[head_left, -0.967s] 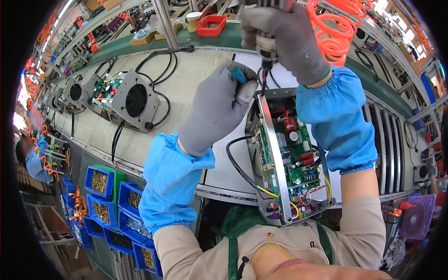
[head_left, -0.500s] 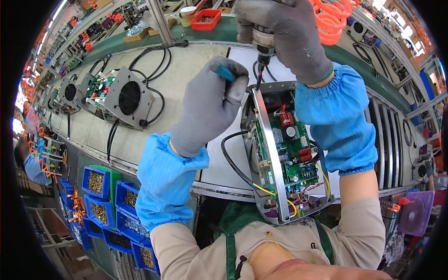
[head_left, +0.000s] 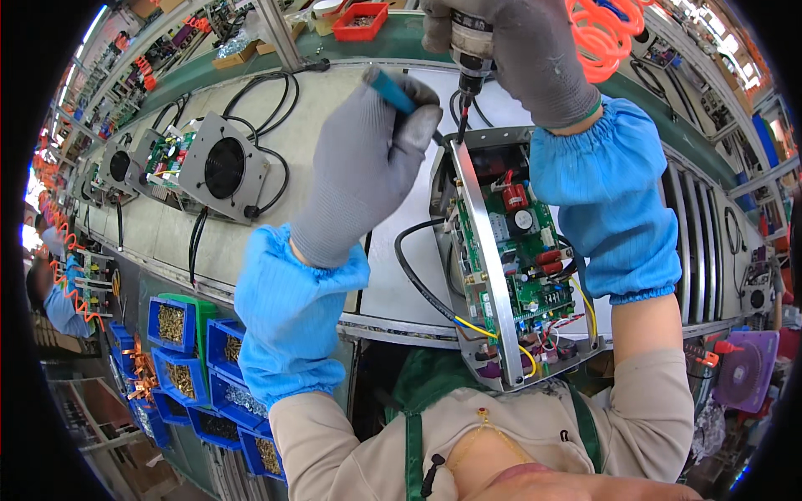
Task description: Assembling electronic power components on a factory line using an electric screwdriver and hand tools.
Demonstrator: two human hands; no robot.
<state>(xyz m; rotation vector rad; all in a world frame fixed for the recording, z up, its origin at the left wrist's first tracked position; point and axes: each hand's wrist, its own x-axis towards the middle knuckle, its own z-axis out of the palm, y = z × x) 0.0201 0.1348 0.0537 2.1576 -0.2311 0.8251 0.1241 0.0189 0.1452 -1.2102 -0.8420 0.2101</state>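
Observation:
My right hand (head_left: 535,63) is wrapped round a power screwdriver (head_left: 472,50) held nose down. Its bit meets the far end of a long silver metal bar (head_left: 486,259). The bar runs along the top of an open metal chassis (head_left: 510,135) holding a green circuit board (head_left: 535,288) with red and black parts. My left hand (head_left: 368,159) is closed round a slim teal-handled tool (head_left: 388,90), whose dark tip points toward the same far end of the bar; its kind is unclear. Both hands wear grey gloves. Black and yellow cables (head_left: 474,332) leave the chassis's near end.
Several fan units (head_left: 224,167) with cables stand left on the bench (head_left: 317,108). Blue bins (head_left: 177,376) of screws and small hardware hang lower left. A red tray (head_left: 359,23) sits at the back, beside an orange coiled hose (head_left: 597,42). Metal rollers (head_left: 689,242) lie right.
My left hand has shifted slightly left, tilting so that more of the teal handle shows. The power screwdriver stays at the bar's far end. The whole view has moved slightly.

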